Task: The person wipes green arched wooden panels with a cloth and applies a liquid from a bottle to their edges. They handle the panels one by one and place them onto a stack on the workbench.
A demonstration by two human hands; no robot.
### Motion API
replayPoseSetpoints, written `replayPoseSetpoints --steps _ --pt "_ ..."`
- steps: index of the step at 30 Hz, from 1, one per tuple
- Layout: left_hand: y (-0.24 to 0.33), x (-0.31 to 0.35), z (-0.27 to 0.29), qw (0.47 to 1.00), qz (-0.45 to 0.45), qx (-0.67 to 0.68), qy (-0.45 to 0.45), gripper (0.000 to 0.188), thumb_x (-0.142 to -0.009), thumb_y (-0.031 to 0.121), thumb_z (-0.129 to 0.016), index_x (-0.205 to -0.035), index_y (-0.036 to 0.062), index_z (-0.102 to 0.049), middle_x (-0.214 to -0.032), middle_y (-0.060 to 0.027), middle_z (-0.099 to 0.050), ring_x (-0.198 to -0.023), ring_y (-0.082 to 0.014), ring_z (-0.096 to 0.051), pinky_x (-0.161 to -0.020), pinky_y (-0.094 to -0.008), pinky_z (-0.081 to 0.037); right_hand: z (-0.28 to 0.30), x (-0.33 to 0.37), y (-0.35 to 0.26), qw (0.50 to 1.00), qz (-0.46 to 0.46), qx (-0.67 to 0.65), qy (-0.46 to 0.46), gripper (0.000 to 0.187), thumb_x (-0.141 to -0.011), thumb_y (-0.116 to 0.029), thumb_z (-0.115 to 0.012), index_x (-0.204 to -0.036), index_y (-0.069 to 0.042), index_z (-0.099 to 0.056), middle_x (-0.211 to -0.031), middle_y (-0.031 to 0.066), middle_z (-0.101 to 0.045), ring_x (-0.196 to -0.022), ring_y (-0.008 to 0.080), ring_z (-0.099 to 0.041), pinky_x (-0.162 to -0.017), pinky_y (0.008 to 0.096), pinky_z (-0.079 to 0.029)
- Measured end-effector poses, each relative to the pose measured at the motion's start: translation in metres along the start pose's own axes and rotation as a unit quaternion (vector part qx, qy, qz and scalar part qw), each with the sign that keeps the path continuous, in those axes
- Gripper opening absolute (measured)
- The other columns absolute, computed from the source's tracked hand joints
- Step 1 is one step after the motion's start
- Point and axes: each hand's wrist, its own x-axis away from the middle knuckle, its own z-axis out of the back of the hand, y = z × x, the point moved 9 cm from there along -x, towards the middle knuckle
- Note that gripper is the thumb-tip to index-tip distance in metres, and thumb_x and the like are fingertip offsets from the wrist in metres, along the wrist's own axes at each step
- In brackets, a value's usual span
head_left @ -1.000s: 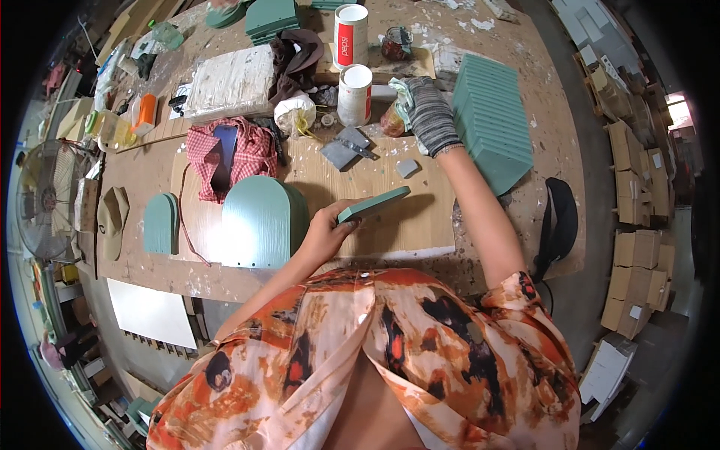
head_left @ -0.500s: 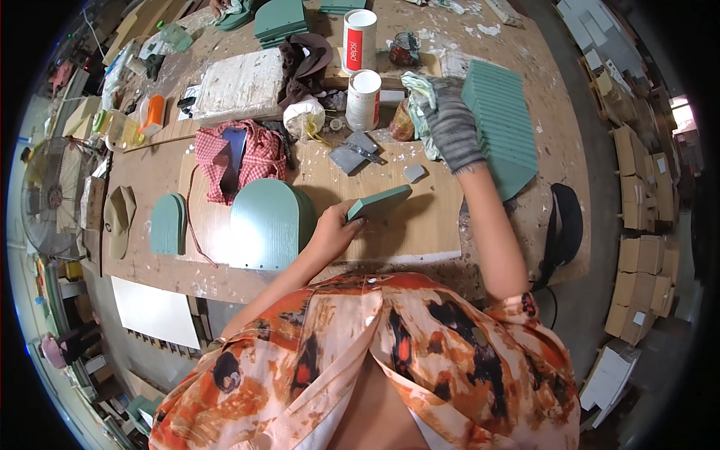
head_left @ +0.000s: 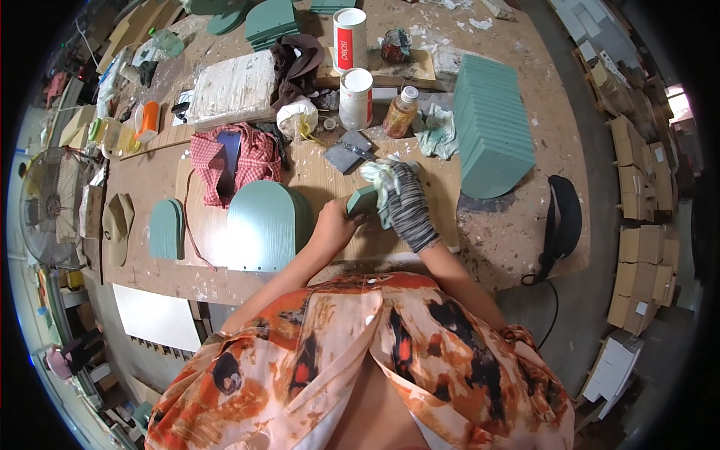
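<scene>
My bare left hand (head_left: 334, 227) grips one end of a green painted board (head_left: 362, 199), tilted up off the worktable (head_left: 480, 247). In a grey striped knit glove, my right hand (head_left: 409, 206) is closed round a pale green-white rag (head_left: 381, 180) and holds it against the board's other end. Rag and glove hide much of the board. To the left stands a stack of round-topped green boards (head_left: 264, 225), with a smaller green pair (head_left: 166, 229) beyond it. A long row of green boards (head_left: 491, 124) leans together at the right.
Behind my hands are a grey sanding pad (head_left: 348, 152), a small bottle (head_left: 401, 112), another crumpled rag (head_left: 437, 133) and two white canisters (head_left: 355, 99). A red checked cloth (head_left: 251, 159) lies left. A black cap-like item (head_left: 562, 221) rests near the right edge.
My right hand has come down and left from beside the bottle, bringing a rag onto the green board. Another rag stays by the bottle. The left hand keeps its grip.
</scene>
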Motion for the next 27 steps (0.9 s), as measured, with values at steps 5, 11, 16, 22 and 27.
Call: replayPoseSetpoints --steps 5,11,16,22,27 --pt "0.012 -0.002 0.0 0.997 0.027 -0.065 -0.017 0.021 -0.072 0.003 -0.066 -0.092 -0.0003 -0.063 -0.079 -0.0233 -0.063 -0.079 -0.0418 -0.06 -0.068 -0.0414 -0.049 0.001 0.001 -0.064 0.992 0.119 0.048 0.009 0.03 -0.086 -0.015 -0.049 -0.111 -0.001 -0.057 -0.112 0.0172 -0.057 -0.106 0.0326 -0.053 -0.098 0.044 -0.036" --pt "0.011 0.001 -0.002 0.997 -0.003 -0.074 -0.013 0.018 -0.073 0.003 -0.065 -0.09 -0.0011 -0.062 -0.077 -0.0237 -0.062 -0.076 -0.0404 -0.062 -0.067 -0.0419 -0.049 -0.003 0.012 -0.03 1.0 0.008 0.0 0.021 0.035 -0.086 -0.019 -0.053 -0.116 -0.002 -0.055 -0.122 0.0193 -0.052 -0.118 0.0342 -0.046 -0.104 0.0442 -0.032" --pt "0.006 -0.005 -0.007 0.998 -0.012 -0.032 -0.047 0.011 -0.077 0.001 -0.066 -0.088 -0.0023 -0.063 -0.072 -0.0151 -0.064 -0.071 -0.0211 -0.064 -0.068 -0.0343 -0.048 -0.014 -0.003 -0.039 0.979 0.104 0.171 -0.04 0.03 -0.084 -0.017 -0.052 -0.109 -0.002 -0.057 -0.109 0.0177 -0.059 -0.103 0.0331 -0.054 -0.095 0.0432 -0.039" --pt "0.012 0.004 -0.003 0.994 -0.095 -0.048 -0.007 0.019 -0.072 0.0 -0.065 -0.091 -0.0004 -0.064 -0.077 -0.0202 -0.065 -0.074 -0.036 -0.064 -0.069 -0.0382 -0.051 -0.015 0.002 -0.05 0.992 0.043 0.116 -0.034 0.03 -0.082 -0.024 -0.056 -0.099 0.001 -0.058 -0.09 0.019 -0.061 -0.088 0.0353 -0.057 -0.086 0.0426 -0.043" --pt "0.024 0.0 -0.004 0.997 -0.006 -0.079 -0.023 0.014 -0.074 0.002 -0.065 -0.087 -0.0008 -0.062 -0.075 -0.0218 -0.063 -0.072 -0.0394 -0.062 -0.065 -0.0392 -0.049 0.011 0.006 -0.02 0.998 0.001 0.011 0.055 0.028 -0.089 -0.021 -0.052 -0.103 0.002 -0.059 -0.095 0.0186 -0.062 -0.089 0.0363 -0.057 -0.088 0.0424 -0.042"
